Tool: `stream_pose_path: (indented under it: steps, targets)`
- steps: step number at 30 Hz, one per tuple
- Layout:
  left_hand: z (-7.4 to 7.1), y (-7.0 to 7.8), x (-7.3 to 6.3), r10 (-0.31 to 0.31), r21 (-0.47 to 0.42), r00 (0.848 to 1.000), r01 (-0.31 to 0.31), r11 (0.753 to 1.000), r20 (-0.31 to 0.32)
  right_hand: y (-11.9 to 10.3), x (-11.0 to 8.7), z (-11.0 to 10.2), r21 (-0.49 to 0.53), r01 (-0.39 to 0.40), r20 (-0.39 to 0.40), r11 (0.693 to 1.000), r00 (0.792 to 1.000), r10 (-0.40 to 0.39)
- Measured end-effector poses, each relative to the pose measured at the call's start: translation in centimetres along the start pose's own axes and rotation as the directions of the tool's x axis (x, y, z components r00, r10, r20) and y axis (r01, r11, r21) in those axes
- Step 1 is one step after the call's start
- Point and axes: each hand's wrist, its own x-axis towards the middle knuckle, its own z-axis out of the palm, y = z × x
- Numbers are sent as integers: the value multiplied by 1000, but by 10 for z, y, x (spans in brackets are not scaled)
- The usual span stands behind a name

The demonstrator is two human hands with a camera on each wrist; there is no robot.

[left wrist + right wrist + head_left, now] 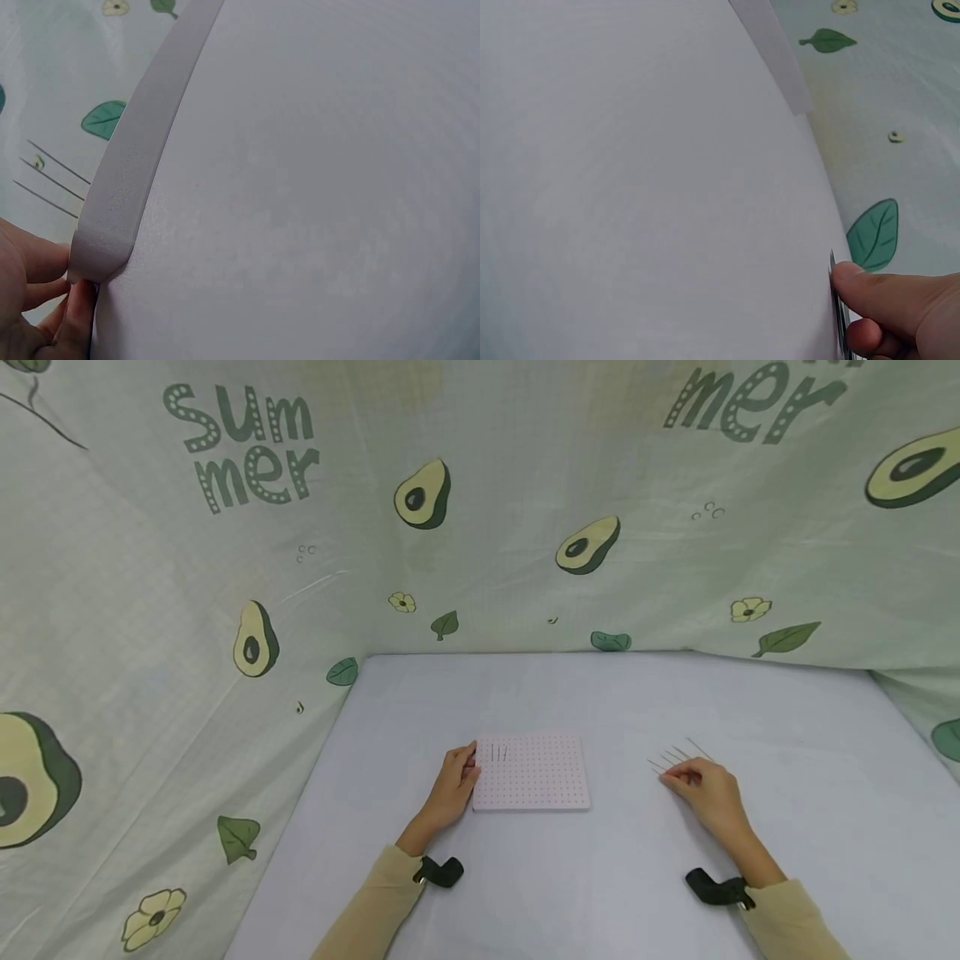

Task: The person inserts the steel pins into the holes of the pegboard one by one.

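Observation:
My left hand [452,783] grips the left edge of a pale pink pegboard [534,781], thumb and fingers close together at its corner in the left wrist view. Three thin metal pins [45,199] stand in the board's holes, in a row near its far left corner. On the right, several loose pins [699,748] lie side by side on the table, slanting. My right hand [707,792] is down at the near end of this group, thumb and index finger pinching at a pin. In the right wrist view, pin tips [832,259] show beside the thumb, and the fingers hide the rest.
A white cloth covers the table [600,877]. Behind it and on the left hangs a pale green curtain [495,585] printed with avocados, leaves and letters. Both wrists wear a black camera mount [442,871] at the sleeve cuff.

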Motion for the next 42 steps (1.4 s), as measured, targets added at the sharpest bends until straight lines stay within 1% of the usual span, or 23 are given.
stream_pose_path:
  steps: [12,19,25,33,42]
  targets:
    - [1,0,-2,-5,-7,1000,5,1000,-4,1,-2,0,2,4,27,1000,1000,-4]
    - [1,1,-2,-7,0,1000,7,1000,-3,-1,-3,-1,18,8,61,1000,998,-9]
    - [0,-1,-1,-4,13,1000,4,1000,-11,-3,0,1,19,7,56,1000,998,-8]
    - [0,0,0,9,2,1000,-9,1000,-3,-2,-1,1,-8,9,3,1000,1000,-9]
    - [2,1,-1,7,18,1000,-7,1000,-9,-1,-3,0,23,8,45,1000,999,-9]
